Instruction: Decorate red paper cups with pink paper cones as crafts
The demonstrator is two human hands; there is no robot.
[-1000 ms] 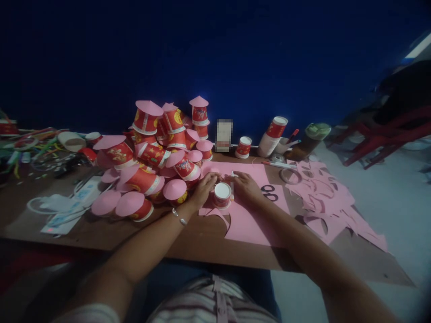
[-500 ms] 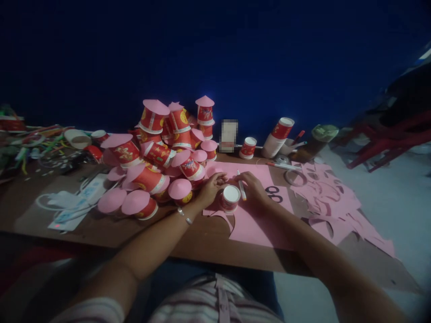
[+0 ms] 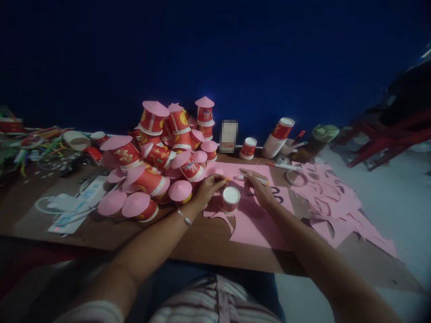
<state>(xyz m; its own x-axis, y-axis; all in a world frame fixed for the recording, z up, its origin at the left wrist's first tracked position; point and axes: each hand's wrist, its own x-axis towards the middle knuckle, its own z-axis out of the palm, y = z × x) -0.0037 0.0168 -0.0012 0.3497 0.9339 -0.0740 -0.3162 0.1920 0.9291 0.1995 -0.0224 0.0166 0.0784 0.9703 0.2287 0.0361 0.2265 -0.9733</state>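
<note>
An upside-down red paper cup (image 3: 230, 199) with a white base on top stands on a pink paper sheet (image 3: 259, 224). Just behind and left of it, my left hand (image 3: 213, 188) pinches a small orange-yellow cap. On the other side, my right hand (image 3: 256, 183) is closed around a white marker (image 3: 261, 180), which lies nearly level, its pale tip pointing left toward the cap. The two hands are a short gap apart. Black curved marks (image 3: 276, 195) show on the paper beside my right wrist.
Many red cups with pink cone tops (image 3: 147, 179) are piled at the left. A power strip (image 3: 79, 204) lies further left. Pink scraps (image 3: 333, 193) and a tape roll (image 3: 296, 178) are at the right. Stacked cups (image 3: 279, 137) stand behind.
The marker has turned from steep to nearly level in my right hand. An orange-yellow cap now shows in my left fingers, whose tips have moved slightly right.
</note>
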